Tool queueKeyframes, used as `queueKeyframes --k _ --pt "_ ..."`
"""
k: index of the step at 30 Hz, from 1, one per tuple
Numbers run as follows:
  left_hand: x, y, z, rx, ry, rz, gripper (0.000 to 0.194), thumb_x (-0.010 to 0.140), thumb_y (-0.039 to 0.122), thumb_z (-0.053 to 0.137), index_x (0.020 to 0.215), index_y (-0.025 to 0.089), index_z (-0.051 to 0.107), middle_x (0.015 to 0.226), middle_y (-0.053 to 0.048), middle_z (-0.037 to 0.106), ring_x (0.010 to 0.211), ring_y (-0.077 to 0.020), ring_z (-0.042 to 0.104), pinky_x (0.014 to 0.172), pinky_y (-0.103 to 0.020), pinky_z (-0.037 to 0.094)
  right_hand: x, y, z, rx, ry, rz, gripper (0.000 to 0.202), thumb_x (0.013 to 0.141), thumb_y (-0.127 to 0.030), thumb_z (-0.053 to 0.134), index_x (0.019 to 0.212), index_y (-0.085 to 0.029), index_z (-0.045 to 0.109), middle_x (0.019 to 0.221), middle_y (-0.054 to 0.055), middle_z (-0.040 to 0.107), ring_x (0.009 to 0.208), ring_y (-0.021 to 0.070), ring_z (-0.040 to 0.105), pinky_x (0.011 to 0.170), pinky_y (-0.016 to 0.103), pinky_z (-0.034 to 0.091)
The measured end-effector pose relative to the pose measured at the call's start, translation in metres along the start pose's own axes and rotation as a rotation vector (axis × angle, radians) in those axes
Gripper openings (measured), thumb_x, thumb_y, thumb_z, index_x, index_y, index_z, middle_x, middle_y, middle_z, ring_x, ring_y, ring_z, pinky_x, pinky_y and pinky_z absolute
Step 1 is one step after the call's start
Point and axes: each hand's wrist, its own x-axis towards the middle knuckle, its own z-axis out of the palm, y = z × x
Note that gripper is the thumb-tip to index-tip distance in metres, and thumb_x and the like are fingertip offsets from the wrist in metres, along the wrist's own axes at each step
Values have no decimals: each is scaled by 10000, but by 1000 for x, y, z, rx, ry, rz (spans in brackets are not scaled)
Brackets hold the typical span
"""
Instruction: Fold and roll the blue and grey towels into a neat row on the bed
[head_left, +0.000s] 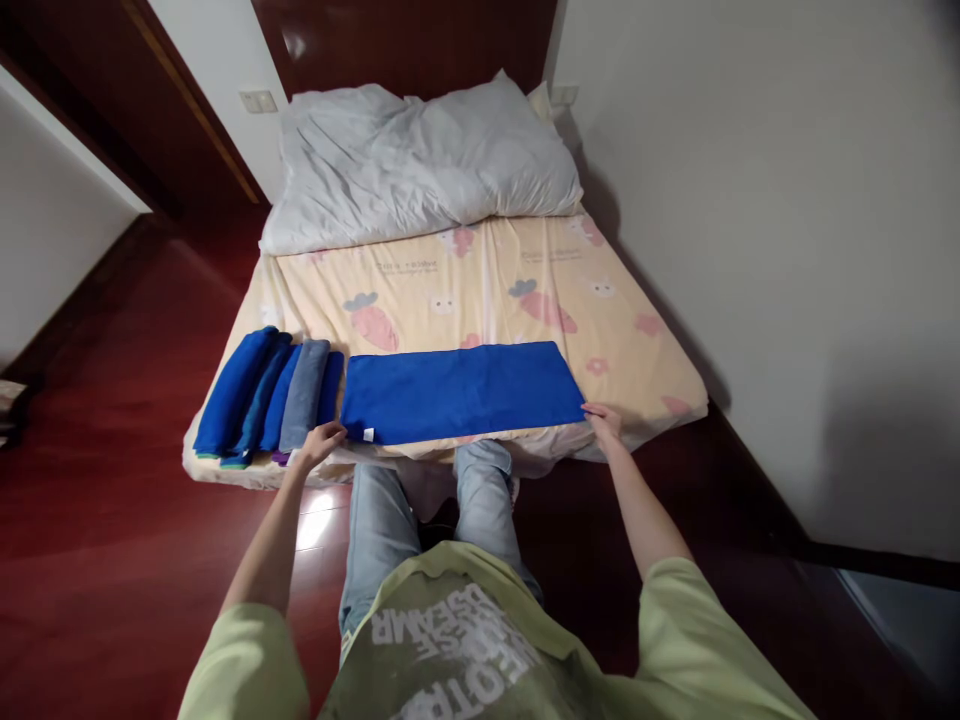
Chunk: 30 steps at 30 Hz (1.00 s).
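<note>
A blue towel point(465, 392) lies flat in a long strip along the near edge of the bed, with a small white tag at its lower left. My left hand point(324, 440) pinches the towel's near left corner. At the opposite end, my right hand point(602, 422) grips the near right corner between thumb and fingers. Just left of the strip sit several folded or rolled towels in a row, among them a blue one point(236, 392) and a grey one point(304, 398).
The bed point(480, 270) has a pale yellow sheet printed with carrots and rabbits. A bunched light grey quilt point(427, 160) covers its head end. A white wall point(780, 250) rises on the right, and dark red floor point(112, 560) surrounds the near and left sides.
</note>
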Motion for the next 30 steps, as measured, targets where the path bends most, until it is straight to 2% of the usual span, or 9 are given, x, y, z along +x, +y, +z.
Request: queueKeyframes --k 3,6,11,15,18,21,23,26,30 --pt "6 2 -5 65 -147 34 412 721 529 503 816 194 724 767 -39 739 798 -240 689 733 -275 514 7 10 -5 -32 -5 115 44 591 -196 674 630 -178 678 762 91 757 935 308 739 982 496 559" --pt "14 7 -6 184 -235 41 331 739 445 525 812 208 744 756 -33 740 787 -231 702 739 -261 512 14 16 -7 -85 -69 137 106 564 -176 613 640 -178 686 766 89 761 939 310 738 984 489 558" --pt "17 9 7 348 -217 142 275 785 284 511 866 228 767 926 -65 773 912 -236 727 839 -259 508 15 25 -8 -126 -137 95 288 530 -167 544 753 -165 726 918 110 783 1009 315 726 1008 494 541" --pt "11 -2 16 405 -163 246 300 811 198 489 938 198 761 1030 -105 756 983 -236 717 913 -274 503 9 31 -14 -161 -285 5 432 532 -155 524 898 -159 752 1080 131 768 1065 310 713 942 449 578" --pt "7 -10 18 425 -142 290 277 820 193 499 914 185 759 1040 -115 743 986 -233 708 917 -280 510 5 31 -21 -256 -362 -125 350 569 -147 533 841 -167 752 1107 138 761 1067 311 713 912 436 589" --pt "3 -13 17 444 -114 265 281 834 196 499 920 180 766 1027 -122 745 992 -247 701 916 -301 521 4 29 -28 -402 -337 -260 228 651 -144 526 720 -192 739 1038 124 774 1016 296 726 990 466 550" --pt "1 -12 16 483 -111 256 286 832 179 499 910 180 775 1023 -128 750 1014 -265 689 939 -326 519 5 29 -31 -469 -310 -306 239 684 -128 503 671 -204 729 990 115 782 992 284 732 1017 462 532" --pt "-1 -8 14 566 -161 273 289 796 132 516 865 196 789 1036 -119 759 1039 -277 670 981 -346 506 7 30 -32 -530 -300 -308 267 684 -106 480 635 -210 721 947 102 787 963 268 737 988 425 549" --pt "6 2 10 652 -313 262 282 763 114 545 834 205 803 1076 -114 762 1086 -275 673 1011 -342 494 14 26 -27 -610 -331 -279 254 673 -115 490 618 -215 718 887 83 786 879 251 734 920 380 570"
